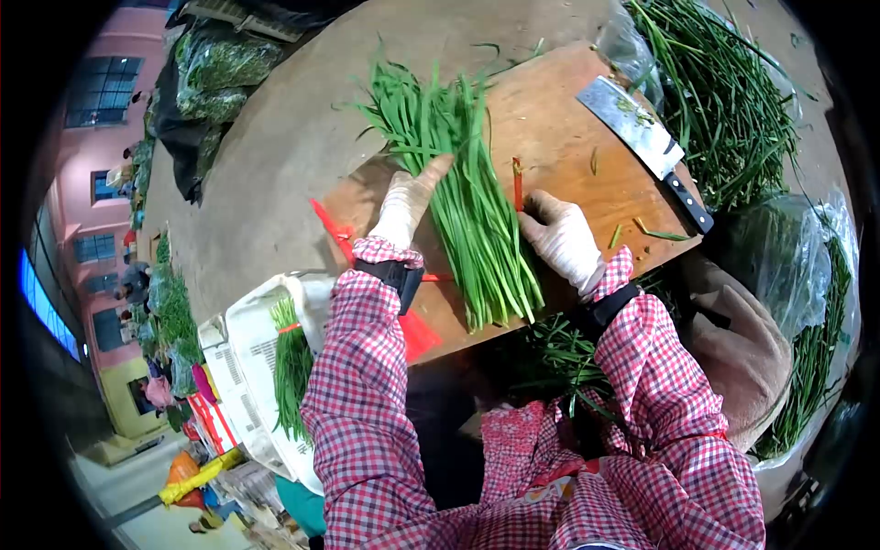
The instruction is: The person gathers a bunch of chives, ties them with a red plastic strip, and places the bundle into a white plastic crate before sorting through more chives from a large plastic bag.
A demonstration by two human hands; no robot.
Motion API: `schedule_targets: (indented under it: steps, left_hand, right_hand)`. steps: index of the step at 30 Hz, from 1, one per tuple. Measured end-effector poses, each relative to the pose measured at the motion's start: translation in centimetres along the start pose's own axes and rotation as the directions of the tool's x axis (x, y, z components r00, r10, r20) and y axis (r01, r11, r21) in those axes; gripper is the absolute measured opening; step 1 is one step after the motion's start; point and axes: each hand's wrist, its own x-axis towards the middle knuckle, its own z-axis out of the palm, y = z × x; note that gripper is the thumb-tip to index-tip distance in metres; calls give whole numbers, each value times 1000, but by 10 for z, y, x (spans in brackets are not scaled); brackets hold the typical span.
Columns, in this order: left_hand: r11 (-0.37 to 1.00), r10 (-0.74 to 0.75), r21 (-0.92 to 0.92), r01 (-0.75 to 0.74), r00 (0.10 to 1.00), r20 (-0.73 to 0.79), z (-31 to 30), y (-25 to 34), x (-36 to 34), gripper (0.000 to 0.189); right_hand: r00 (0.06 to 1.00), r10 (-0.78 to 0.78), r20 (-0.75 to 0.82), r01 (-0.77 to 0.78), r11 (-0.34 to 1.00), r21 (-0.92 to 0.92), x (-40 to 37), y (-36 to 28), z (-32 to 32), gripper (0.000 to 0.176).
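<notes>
Main bunch (472, 206) lies on the board (568, 137), leafy tops past its far edge, cut ends at its near edge, approx. lined up. L hand (408, 202) is clamped on the bunch, thumb over the stems; its other fingers are hidden. R hand (559, 238), at mid-board, has fingers together, apparently pinching the red strip (518, 183). More red tape (417, 337) shows at the board's L side, incl. a bit by the bunch; no closed band visible round it, so prob. gathered but untied. Done, as far as seen: 1 tied bunch (292, 376) w/ red band (289, 327), on the white sack (255, 353) L of board. Left: loose greens (724, 105) R of board, a big untied pile. Knife (632, 124) rests on board's R side, no hand on it; a few scraps (660, 235) nearby.
</notes>
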Motion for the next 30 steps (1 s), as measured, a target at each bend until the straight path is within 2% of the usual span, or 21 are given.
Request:
schedule_targets:
  steps: [1, 4, 7, 10, 11, 14, 15, 16, 17, 18, 20, 22, 23, 26, 27, 30]
  left_hand:
    - [998, 64, 18, -64, 998, -4, -7, -5, -6, 90]
    - [981, -124, 175, 86, 967, 223, -45, 1, -21, 69]
    - [957, 67, 263, -118, 979, 195, -79, -18, -35, 63]
    - [866, 318, 385, -318, 946, 65, -103, -34, -64, 48]
    - [913, 233, 330, -238, 971, 55, -107, -39, -73, 50]
    - [969, 109, 208, -133, 987, 122, -106, -86, -91, 46]
    - [992, 11, 124, -40, 975, 223, -105, -89, -105, 44]
    - [997, -76, 48, 63, 941, 328, -101, -90, -118, 42]
    - [986, -165, 37, 163, 918, 360, -93, -88, -127, 41]
    - [972, -213, 23, 232, 842, 496, -90, -99, -122, 41]
    - [945, -327, 173, 277, 790, 518, -77, -104, -117, 30]
    - [910, -185, 415, 3, 898, 399, -74, -95, -129, 39]
    - [810, -224, 584, -52, 893, 391, -64, -96, -116, 48]
    - [816, -25, 536, -217, 913, 408, -62, -89, -118, 47]
    - [864, -42, 469, -186, 900, 434, -62, -89, -117, 50]
    - [882, -45, 452, -131, 932, 359, -41, -112, -98, 53]
  right_hand:
    - [1000, 3, -19, -3, 1000, -4, 0, 3, 3, 21]
    - [999, -18, -43, 15, 999, -51, 0, 9, 7, 22]
    - [998, -12, -67, 6, 996, -94, 0, 9, 10, 22]
    - [995, -6, -103, -8, 990, -138, -4, 11, 15, 20]
    - [993, -5, -119, -14, 988, -156, -6, 11, 16, 20]
    - [986, -35, -161, 30, 999, -37, -9, 16, 19, 17]
    - [986, -21, -164, 15, 999, -37, -12, 12, 18, 15]
    - [983, -41, -179, 37, 999, -25, -13, 13, 18, 15]
    - [979, -61, -193, 60, 998, -11, -14, 16, 18, 15]
    - [975, -81, -206, 83, 997, 2, -14, 17, 19, 15]
    - [970, -65, -232, 61, 998, -24, -20, 8, 19, 14]
    - [960, -86, -267, 77, 996, -42, -22, 13, 18, 16]
    - [967, -45, -250, 75, 991, 110, -20, 22, 19, 18]
    - [973, 23, -232, 18, 984, 175, -20, 20, 18, 20]
    - [973, 48, -227, 2, 976, 217, -21, 19, 18, 19]
    - [966, 42, -254, 32, 959, 280, -21, 17, 19, 20]
